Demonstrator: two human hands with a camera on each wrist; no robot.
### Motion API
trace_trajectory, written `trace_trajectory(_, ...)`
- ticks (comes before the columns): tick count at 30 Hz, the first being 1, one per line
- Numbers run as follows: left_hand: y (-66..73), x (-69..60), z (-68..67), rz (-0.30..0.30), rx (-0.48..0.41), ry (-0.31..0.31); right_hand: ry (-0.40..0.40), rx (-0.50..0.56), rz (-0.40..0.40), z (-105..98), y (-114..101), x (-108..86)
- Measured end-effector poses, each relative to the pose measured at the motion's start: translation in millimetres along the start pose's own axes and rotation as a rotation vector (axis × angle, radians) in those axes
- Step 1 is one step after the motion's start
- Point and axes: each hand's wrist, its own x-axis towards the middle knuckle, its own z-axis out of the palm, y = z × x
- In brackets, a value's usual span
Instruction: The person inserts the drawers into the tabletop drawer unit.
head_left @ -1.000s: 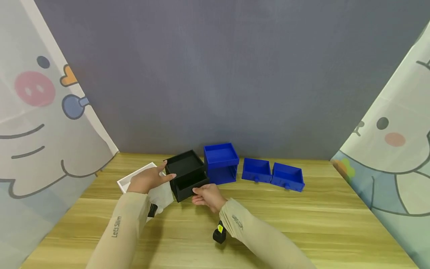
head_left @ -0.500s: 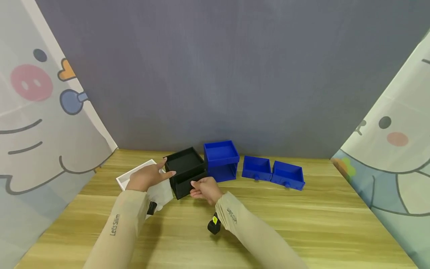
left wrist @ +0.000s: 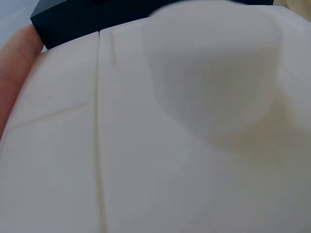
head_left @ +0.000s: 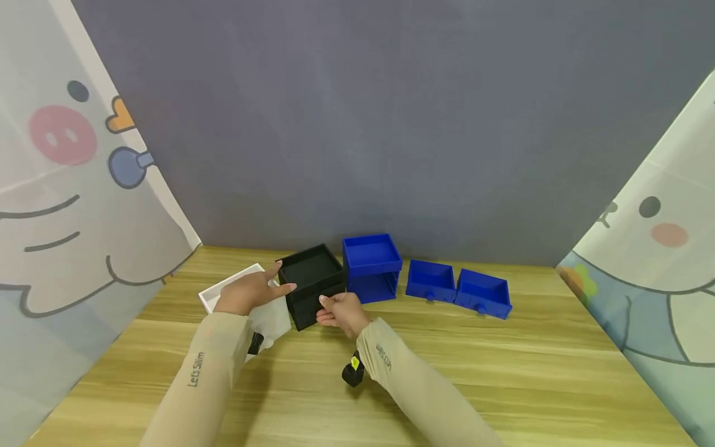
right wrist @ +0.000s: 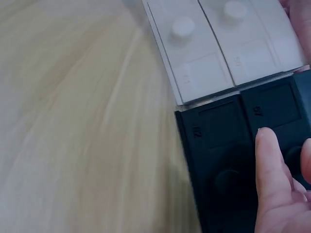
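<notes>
Pinching a knob (right wrist: 293, 158) on a black drawer (right wrist: 274, 104) with the right hand (head_left: 343, 313); touching the black cabinet (head_left: 306, 311), straight-fingered, with the left hand (head_left: 246, 293). Dull black, tray-topped, containing two numbered drawers. Farther right, an open-fronted blue cabinet (head_left: 373, 266) and two blue drawers (head_left: 441, 295). Between both hands, the black cabinet, just beside a white cabinet (right wrist: 201, 58).

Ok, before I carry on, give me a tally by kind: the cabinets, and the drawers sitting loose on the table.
Cabinets: 3 (black cabinet, white cabinet, blue cabinet)
Loose drawers: 2 (left blue drawer, right blue drawer)
Total: 5
</notes>
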Motion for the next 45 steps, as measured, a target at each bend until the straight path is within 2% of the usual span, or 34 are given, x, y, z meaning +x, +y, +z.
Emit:
trace_trajectory(4,3.4,1.7,1.9,-0.008,0.018,0.004,0.041,0.039,-0.024,-0.8,5.3,-1.8)
trace_trajectory(7,3.1,2.0,0.4,-0.013,0.028,0.012,0.039,0.039,-0.018,-0.7,7.5,0.2)
trace_trajectory(11,2.0,-1.1,-2.8,-0.026,0.017,0.009,-0.008,0.005,0.007,-4.0,4.5,-0.5)
trace_trajectory(15,1.2,-3.0,-4.8,-0.033,0.024,0.005,-0.07,-0.044,0.023,-16.4,1.9,0.2)
trace_trajectory(19,0.8,-3.4,-4.2,-0.029,0.024,-0.002,-0.082,-0.094,0.031,-40.3,-2.1,-1.4)
trace_trajectory(26,2.9,-4.4,-2.9,-0.021,0.012,-0.02,0.001,-0.164,0.058,-95.2,-8.0,-11.3)
trace_trajectory(29,4.7,-6.8,-3.9,-0.032,0.038,-0.022,0.036,-0.188,0.054,-114.5,-11.6,-18.7)
trace_trajectory(33,8.7,-8.9,-5.2,-0.049,0.124,-0.022,0.076,-0.261,0.038,-133.9,-13.5,-27.1)
trace_trajectory(38,15.8,-10.8,-9.1,0.005,0.25,0.042,0.1,-0.344,0.02,-153.3,-13.7,-35.8)
trace_trajectory(43,23.5,-10.3,-15.6,0.05,0.268,0.114,0.132,-0.398,0.02,-168.7,-15.0,-46.5)
trace_trajectory(45,25.8,-9.9,-18.2,0.069,0.282,0.161,0.141,-0.429,0.021,-173.9,-16.0,-51.6)
